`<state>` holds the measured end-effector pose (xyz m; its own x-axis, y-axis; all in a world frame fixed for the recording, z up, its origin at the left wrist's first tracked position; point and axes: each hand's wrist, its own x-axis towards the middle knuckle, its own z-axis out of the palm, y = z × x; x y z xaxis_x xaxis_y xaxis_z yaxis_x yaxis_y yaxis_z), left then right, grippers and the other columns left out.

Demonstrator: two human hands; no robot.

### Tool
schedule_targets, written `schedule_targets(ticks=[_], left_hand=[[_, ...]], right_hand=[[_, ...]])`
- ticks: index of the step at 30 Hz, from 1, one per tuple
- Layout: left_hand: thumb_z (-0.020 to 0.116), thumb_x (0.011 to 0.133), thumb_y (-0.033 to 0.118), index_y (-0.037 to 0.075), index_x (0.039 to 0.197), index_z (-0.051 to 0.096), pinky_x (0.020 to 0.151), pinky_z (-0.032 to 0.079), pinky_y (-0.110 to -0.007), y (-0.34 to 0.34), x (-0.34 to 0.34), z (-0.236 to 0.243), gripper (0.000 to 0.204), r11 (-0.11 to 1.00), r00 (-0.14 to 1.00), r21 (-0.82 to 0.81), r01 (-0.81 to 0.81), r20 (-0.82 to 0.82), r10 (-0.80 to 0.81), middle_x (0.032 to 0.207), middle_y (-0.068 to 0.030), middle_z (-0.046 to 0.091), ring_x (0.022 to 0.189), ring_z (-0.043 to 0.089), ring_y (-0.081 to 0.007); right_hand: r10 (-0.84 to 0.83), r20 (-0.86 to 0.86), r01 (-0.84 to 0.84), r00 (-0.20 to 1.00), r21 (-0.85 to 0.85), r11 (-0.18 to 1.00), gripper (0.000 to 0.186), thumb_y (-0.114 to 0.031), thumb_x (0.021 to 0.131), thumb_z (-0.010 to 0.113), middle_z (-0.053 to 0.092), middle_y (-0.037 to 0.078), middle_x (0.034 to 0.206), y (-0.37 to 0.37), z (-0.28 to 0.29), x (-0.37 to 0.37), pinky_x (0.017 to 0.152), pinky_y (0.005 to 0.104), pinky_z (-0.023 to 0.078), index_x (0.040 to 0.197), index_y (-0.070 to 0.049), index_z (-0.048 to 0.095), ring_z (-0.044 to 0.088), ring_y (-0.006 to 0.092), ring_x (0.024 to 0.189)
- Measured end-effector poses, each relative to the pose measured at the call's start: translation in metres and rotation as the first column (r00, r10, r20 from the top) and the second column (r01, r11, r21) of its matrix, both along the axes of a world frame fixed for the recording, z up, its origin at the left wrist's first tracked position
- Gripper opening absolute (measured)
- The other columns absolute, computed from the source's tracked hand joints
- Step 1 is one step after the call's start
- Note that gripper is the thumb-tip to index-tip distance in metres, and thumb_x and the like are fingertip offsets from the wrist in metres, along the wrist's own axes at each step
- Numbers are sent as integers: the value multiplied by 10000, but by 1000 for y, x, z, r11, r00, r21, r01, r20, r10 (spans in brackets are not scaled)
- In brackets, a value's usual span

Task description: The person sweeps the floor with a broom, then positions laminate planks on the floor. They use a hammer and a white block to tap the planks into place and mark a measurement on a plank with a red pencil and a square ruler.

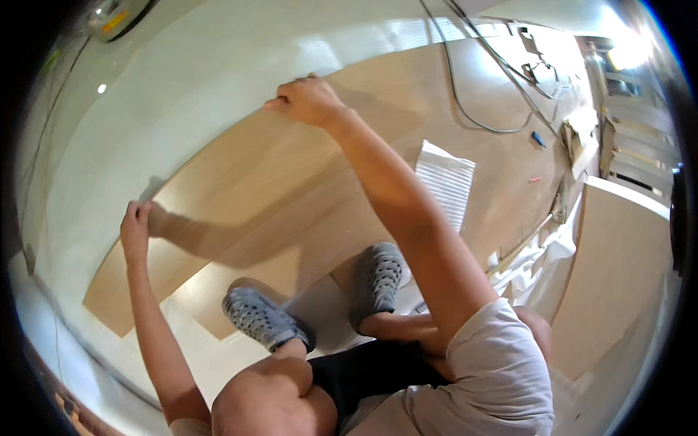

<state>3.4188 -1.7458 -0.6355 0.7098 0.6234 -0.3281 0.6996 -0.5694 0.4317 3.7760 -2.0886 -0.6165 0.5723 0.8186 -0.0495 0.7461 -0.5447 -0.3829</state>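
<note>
I squat over light wood-coloured planks, my grey perforated clogs (265, 316) below me. My left hand (135, 221) pinches the far edge of a long, thin plank (211, 196) toward its left end. My right hand (302, 98) grips the same edge farther up and to the right, its fingers curled over it. Another plank (291, 254) lies alongside, nearer my feet. A white corrugated sheet (442, 182) is right of my right forearm, partly behind it.
Dark cables (494, 131) loop across the upper-right boards, near a small blue item (538, 139) and a thin red one (535, 179). Another wood panel (611, 276) is at far right, beside crumpled white material (545, 247). A metallic appliance (116, 18) sits at top left.
</note>
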Motion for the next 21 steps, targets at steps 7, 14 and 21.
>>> schedule_targets(ticks=[7, 14, 21], left_hand=[[653, 946, 255, 33, 996, 705, 847, 502, -405, -51, 17, 18, 234, 984, 945, 169, -48, 327, -10, 995, -138, 693, 963, 635, -337], [643, 934, 301, 66, 978, 711, 873, 499, -439, -26, -5, -12, 249, 990, 960, 80, -116, 264, 91, 1018, -144, 691, 981, 633, -352], [699, 899, 236, 73, 988, 725, 882, 515, -420, -57, 19, 3, 188, 964, 923, 181, -195, 365, 118, 1031, -102, 666, 1026, 613, -315]], right_hand=[[-104, 9, 104, 995, -97, 990, 424, -516, 940, 606, 727, 79, 893, -7, 9, -6, 926, 418, 464, 909, -104, 700, 643, 304, 900], [-106, -85, 85, 991, -224, 971, 473, -530, 957, 568, 702, 163, 907, 26, 0, -7, 851, 484, 491, 922, -75, 692, 651, 355, 918], [-184, -212, 171, 960, -80, 982, 276, -357, 945, 657, 703, 94, 929, 5, -5, 4, 889, 429, 476, 931, -82, 662, 632, 336, 904]])
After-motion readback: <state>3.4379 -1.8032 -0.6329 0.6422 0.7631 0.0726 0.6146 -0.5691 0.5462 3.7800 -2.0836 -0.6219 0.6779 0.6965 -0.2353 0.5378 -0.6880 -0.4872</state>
